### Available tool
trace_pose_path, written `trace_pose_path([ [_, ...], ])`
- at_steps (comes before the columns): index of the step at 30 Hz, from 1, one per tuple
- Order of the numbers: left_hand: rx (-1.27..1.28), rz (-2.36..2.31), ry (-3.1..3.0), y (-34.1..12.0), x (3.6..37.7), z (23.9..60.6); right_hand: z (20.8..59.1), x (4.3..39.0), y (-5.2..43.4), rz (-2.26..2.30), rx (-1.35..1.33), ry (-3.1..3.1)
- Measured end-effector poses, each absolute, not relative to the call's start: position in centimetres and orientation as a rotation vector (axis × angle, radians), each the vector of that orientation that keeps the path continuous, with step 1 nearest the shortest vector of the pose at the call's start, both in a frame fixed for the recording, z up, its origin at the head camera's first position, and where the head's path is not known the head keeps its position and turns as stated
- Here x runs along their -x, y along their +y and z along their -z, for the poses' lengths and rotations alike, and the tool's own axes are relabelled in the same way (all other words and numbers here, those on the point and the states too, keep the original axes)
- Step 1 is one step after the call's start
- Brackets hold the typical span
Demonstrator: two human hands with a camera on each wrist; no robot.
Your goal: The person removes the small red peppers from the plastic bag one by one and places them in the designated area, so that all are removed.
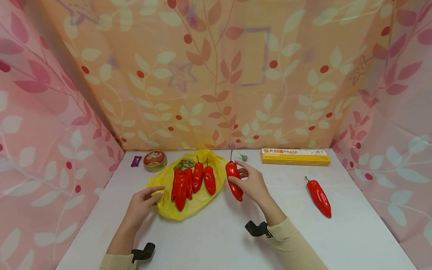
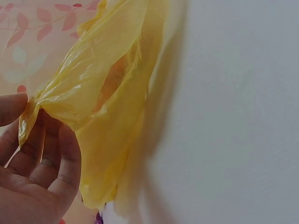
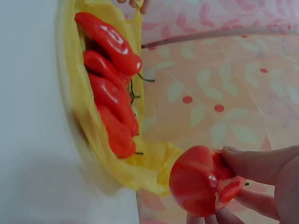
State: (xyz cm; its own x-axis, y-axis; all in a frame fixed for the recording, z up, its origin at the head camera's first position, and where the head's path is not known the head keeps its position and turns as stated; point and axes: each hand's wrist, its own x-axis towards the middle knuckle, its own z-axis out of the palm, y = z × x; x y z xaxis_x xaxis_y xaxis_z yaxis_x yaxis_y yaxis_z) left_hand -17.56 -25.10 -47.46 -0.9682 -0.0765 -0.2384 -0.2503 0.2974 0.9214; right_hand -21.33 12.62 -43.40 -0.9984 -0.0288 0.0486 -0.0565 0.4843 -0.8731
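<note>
A yellow plastic bag [image 1: 199,204] lies spread on the white table with several red chili peppers [image 1: 180,190] on it, their dark stems pointing to the back. My left hand [image 1: 143,204] pinches the bag's left edge between thumb and fingers; in the left wrist view the gathered plastic [image 2: 30,116] shows in that grip. Just right of the bag, my right hand [image 1: 251,182] holds one red chili pepper [image 1: 233,174] by its side, stem up. The right wrist view shows this pepper [image 3: 196,179] end-on, near the bag's edge.
Another red chili pepper [image 1: 319,198] lies alone on the right. Along the back stand a yellow pasta box [image 1: 295,157], a small green item [image 1: 243,158], a round red-and-gold tin [image 1: 155,160] and a purple wrapped piece [image 1: 136,161]. Patterned cloth walls enclose the table on three sides.
</note>
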Motion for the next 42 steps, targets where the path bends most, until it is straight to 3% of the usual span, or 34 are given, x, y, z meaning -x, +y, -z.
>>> trace_pose_path([
  [26, 0.291, -1.749, 2.418, -25.3, 17.8, 47.5, 45.2, 18.8, 25.0, -1.300, 0.184, -2.807],
  [42, 0.320, -1.726, 2.436, -25.3, 17.6, 47.5, 47.1, 18.0, 30.0, -1.034, 0.270, -2.907],
])
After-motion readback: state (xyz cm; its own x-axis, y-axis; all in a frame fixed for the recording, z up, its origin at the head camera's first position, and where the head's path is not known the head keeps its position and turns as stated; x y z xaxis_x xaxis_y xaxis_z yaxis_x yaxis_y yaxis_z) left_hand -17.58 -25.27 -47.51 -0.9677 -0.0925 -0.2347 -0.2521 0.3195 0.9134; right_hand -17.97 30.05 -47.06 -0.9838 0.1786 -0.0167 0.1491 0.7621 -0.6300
